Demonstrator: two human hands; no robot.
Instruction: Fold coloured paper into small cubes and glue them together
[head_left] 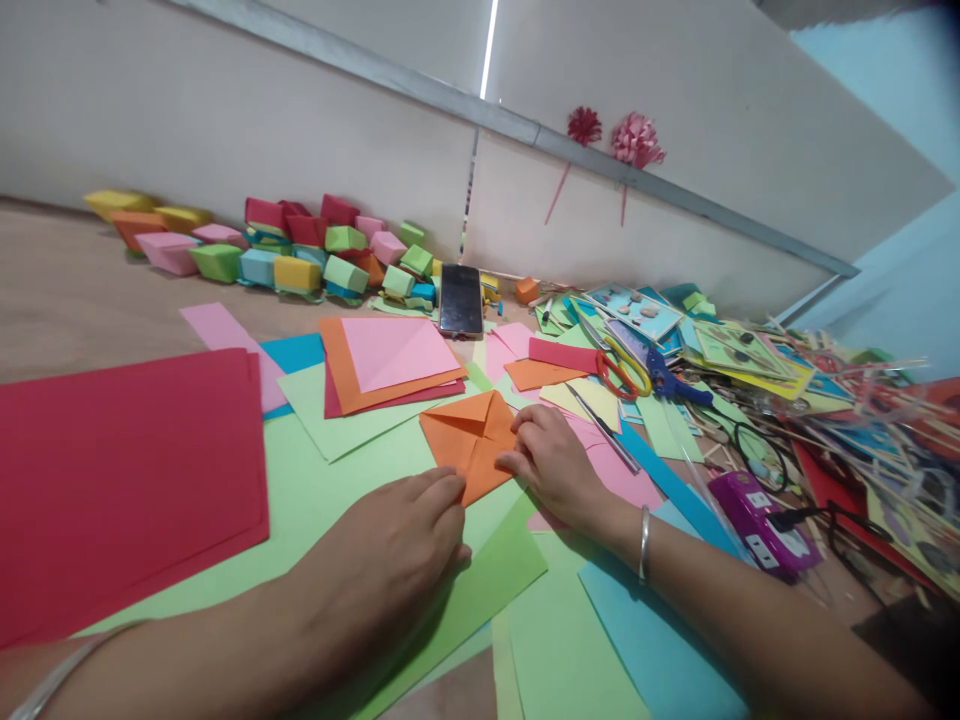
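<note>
A folded orange paper square (472, 440) lies on light green sheets (330, 490) in the middle of the desk. My left hand (397, 545) rests at its near left corner, fingers curled and pressed down on the fold's edge. My right hand (551, 465) presses the paper's right edge with bent fingers; a silver bangle sits on that wrist. Neither hand lifts the paper off the desk.
Large red sheets (127, 480) lie at left. Pink and orange sheets (390, 360) are stacked behind. Several folded paper boxes (300, 255) line the wall, beside a phone (460, 298). Scissors (637, 370), a purple device (754, 520) and cluttered craft scraps (825, 400) fill the right.
</note>
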